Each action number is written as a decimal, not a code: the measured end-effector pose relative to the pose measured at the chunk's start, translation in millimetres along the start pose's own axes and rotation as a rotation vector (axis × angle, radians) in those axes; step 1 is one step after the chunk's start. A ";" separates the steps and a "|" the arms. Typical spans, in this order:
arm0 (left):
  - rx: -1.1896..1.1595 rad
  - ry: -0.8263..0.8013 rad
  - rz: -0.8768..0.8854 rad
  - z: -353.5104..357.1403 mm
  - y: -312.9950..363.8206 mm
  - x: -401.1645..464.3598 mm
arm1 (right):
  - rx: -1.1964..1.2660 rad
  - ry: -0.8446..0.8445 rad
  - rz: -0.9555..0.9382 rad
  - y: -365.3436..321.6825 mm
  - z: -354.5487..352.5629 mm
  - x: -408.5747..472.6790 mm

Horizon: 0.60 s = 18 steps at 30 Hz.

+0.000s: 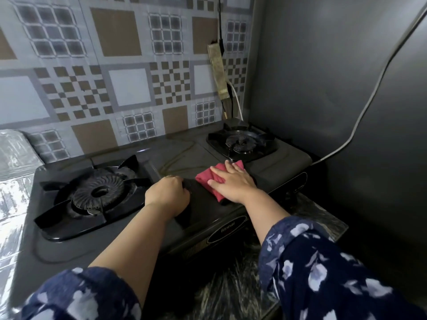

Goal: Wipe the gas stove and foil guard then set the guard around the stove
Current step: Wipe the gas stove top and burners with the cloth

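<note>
A black two-burner gas stove (175,162) stands on a marbled counter. Its left burner (97,192) is near me and its right burner (241,142) sits farther back. My right hand (233,183) lies flat, fingers spread, pressing a folded red cloth (208,176) onto the stove top between the burners. My left hand (167,195) is curled into a fist on the stove top just left of the cloth, seemingly gripping a dark raised edge; what it holds is unclear. A shiny foil guard (13,181) lies at the far left, beside the stove.
A patterned tile-print backsplash (120,72) runs behind the stove. A power strip (218,72) hangs on it with cables. A dark wall (335,88) closes the right side, crossed by a grey cord (369,100). The counter edge (323,218) shows at the front right.
</note>
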<state>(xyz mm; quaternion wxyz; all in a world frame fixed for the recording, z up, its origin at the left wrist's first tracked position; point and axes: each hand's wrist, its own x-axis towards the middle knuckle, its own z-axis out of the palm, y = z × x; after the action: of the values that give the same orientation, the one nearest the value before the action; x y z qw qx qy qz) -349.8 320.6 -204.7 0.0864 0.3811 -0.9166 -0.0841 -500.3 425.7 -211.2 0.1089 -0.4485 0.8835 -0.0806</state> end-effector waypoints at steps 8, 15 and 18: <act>0.011 0.088 -0.022 -2.4 -9.3 16.7 | -0.111 -0.020 -0.046 -30.7 10.4 42.7; 0.037 0.187 -0.043 -4.6 -13.9 51.7 | -0.115 -0.002 -0.125 -35.8 9.2 88.8; 0.069 0.186 -0.087 -5.9 -20.1 72.6 | -0.112 -0.016 -0.171 -39.4 6.6 116.0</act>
<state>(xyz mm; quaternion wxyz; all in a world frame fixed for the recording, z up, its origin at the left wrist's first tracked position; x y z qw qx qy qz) -385.1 254.2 -196.6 0.1542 0.4294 -0.8896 -0.0207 -534.5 308.3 -222.0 0.0832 -0.5281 0.8443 -0.0365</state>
